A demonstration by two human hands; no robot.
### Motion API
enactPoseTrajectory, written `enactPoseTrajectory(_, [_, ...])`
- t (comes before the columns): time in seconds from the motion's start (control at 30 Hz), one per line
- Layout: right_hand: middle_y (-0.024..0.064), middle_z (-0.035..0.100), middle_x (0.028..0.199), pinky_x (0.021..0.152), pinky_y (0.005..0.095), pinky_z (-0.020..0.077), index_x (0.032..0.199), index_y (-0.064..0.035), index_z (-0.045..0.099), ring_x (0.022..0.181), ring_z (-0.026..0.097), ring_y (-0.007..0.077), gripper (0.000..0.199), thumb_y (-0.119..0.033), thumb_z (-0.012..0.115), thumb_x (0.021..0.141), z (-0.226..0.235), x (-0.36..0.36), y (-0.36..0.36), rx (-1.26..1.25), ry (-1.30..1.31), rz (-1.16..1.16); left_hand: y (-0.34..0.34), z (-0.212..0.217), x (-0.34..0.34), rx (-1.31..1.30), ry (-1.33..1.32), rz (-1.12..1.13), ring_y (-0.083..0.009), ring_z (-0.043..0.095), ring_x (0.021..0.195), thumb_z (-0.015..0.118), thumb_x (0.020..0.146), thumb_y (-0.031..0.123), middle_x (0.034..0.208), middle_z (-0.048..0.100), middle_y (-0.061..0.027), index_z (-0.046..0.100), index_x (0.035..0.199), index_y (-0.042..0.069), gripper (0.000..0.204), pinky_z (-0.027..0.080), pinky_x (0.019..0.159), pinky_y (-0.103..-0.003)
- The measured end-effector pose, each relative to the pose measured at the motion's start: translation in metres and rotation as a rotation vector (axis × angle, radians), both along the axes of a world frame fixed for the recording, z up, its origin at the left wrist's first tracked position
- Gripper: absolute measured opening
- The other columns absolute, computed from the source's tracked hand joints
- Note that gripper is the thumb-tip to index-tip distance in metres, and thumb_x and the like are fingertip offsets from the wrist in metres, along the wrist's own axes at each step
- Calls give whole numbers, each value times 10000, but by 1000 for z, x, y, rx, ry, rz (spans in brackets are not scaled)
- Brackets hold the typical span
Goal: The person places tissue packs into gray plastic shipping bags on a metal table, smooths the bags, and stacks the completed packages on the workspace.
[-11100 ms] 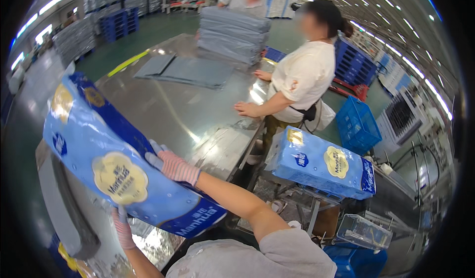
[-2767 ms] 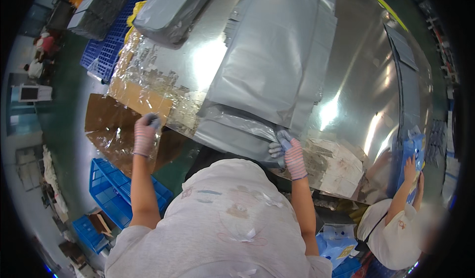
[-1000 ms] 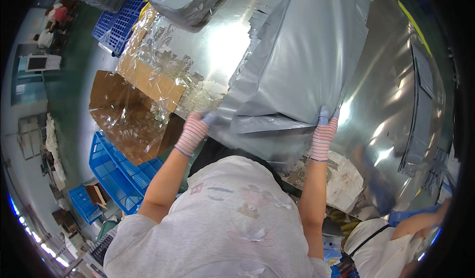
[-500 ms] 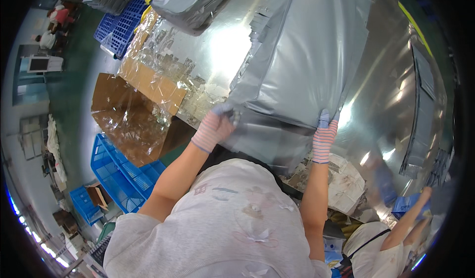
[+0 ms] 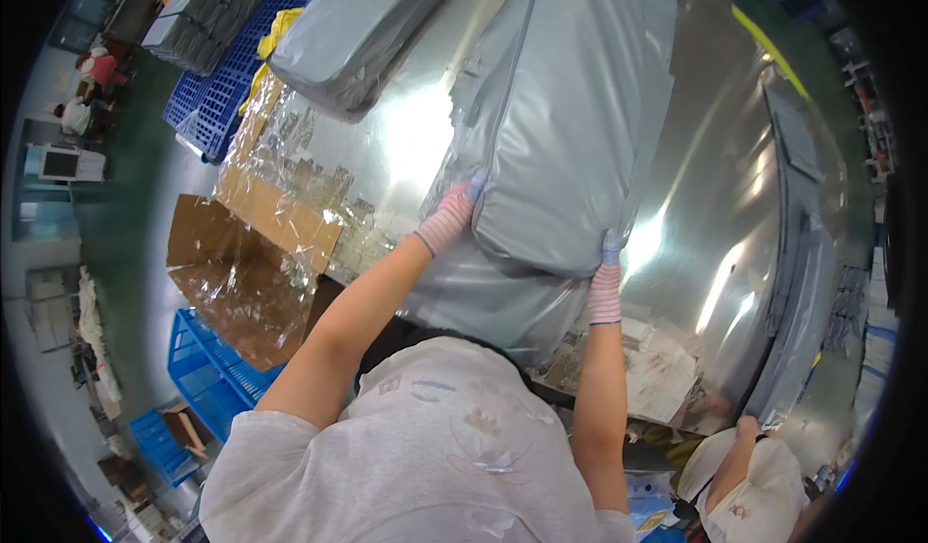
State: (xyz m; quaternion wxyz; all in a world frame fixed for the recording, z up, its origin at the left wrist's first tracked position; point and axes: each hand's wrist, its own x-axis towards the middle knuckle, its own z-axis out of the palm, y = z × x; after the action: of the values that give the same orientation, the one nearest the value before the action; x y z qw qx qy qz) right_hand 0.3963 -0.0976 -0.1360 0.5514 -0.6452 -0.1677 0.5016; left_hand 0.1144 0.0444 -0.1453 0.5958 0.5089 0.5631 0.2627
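A long bundle of smooth grey plastic sheeting (image 5: 561,156) lies on a shiny metal table, its rounded near end towards me. Both my hands wear striped pink-and-white gloves with bluish fingertips. At the bundle's left edge, my left hand (image 5: 452,212) is closed on the sheeting, the fingertips partly hidden in it. My right hand (image 5: 606,274) grips the near right corner, fingers pointing away from me. Below the near end, a looser, paler part of grey plastic (image 5: 493,296) spreads towards my body. Whatever lies inside the bundle is hidden.
Another grey plastic-wrapped bundle (image 5: 358,35) lies at far left. An open cardboard box (image 5: 242,272) with clear film stands left, above a blue crate (image 5: 208,369). Long grey pieces (image 5: 797,224) line the table's right side. A co-worker (image 5: 739,470) is at lower right.
My left hand has moved up and right onto the bundle's left edge. The near end, flat and creased before, now looks rounded and pulled snug. The view has shifted somewhat.
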Motion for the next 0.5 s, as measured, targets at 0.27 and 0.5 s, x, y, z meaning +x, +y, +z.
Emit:
enactPoseTrajectory(0.27, [76,396,1336,1045,358,283,1350,-44,302,1224,380,218,709,-457,561,835,96,-25,16,131,219,0,-7,140,-6,-311,-651,-243,-185,500,1106,562,824,379,1221,506,-100,357,1326,33,643,413,940,-322])
enactPoseTrajectory(0.5, [111,507,1216,905,410,451,1285,-49,391,1091,510,267,723,-399,687,726,143,-59,16,88,417,106,-16,185,-51,-250,-637,-266,-200,491,1127,618,766,269,1247,481,-118,316,1342,26,695,415,944,-319])
